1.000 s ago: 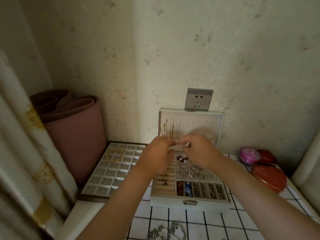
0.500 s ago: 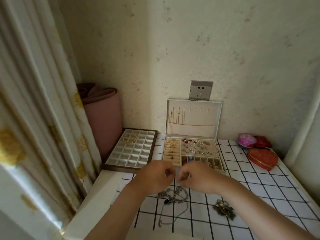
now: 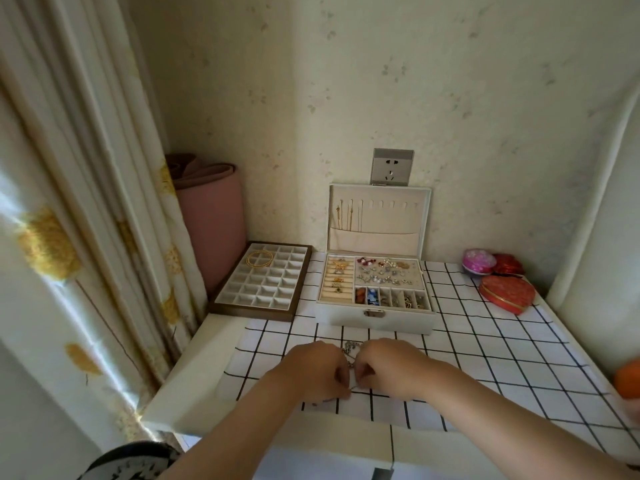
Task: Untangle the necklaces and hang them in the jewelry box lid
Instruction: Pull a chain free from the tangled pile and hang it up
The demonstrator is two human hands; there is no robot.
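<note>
Curtain: a cream fabric curtain with yellow flower prints point(image 3: 86, 202) fills the whole left side.
Tabletop: a white tabletop under a white cloth with a black grid point(image 3: 519, 358), running to the back wall.
Roll: a dusty-pink rolled mat point(image 3: 214, 216) stands upright in the back left corner.
Box: a white rectangular jewelry box point(image 3: 374, 317) sits at the back centre, trays full of rings and earrings.
Lid: its cream-lined lid point(image 3: 398, 216) stands open and upright against the wall.
Tray: a brown-framed tray of white square compartments point(image 3: 249, 311) lies just left of the box, gold bangles point(image 3: 259, 259) in its far cells.
Left hand: the left hand point(image 3: 311, 372) is down on the cloth in front of the box, fingers curled in, pinching the chain.
Right hand: the right hand point(image 3: 391, 367) is right beside it, knuckles up, fingertips nipping the same chain.
Hung chains: thin gold necklaces point(image 3: 346, 216) hang at the lid's left end.
Tangle: a silver tangled necklace point(image 3: 350, 349) peeks out between the two hands, low over the cloth.
</note>
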